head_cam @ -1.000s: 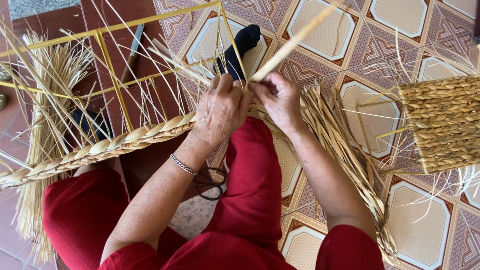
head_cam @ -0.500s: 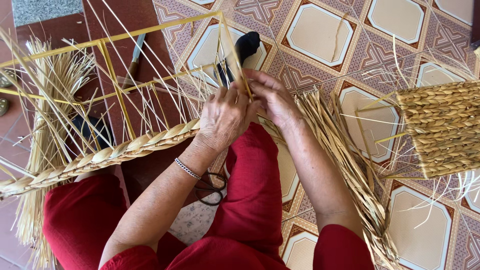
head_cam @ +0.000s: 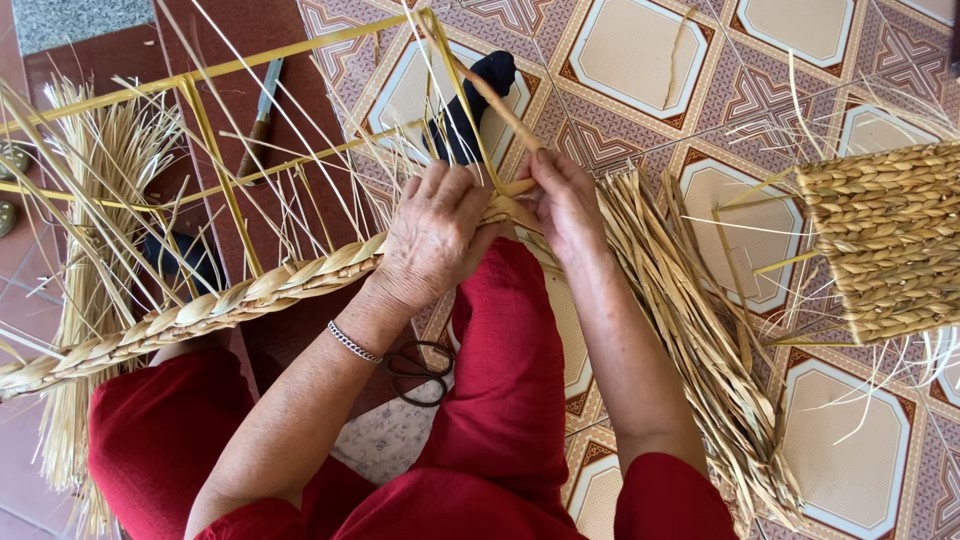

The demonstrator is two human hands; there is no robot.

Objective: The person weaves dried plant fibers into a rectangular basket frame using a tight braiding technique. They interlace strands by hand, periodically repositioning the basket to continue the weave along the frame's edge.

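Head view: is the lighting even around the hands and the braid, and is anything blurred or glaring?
Head view: soft, even daylight, no hard shadows or glare on the tiled floor; left hand, right hand and the straw braid are sharp; the woven panel at the right edge is crisp too; thin loose straws look faint against the tiles.

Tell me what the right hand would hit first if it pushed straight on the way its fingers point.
The right hand points up the picture, away from the body. Just beyond its fingertips lies the flat straw strand it pinches, then the yellow frame bar and the black object on the tiled floor. Depth is unclear.
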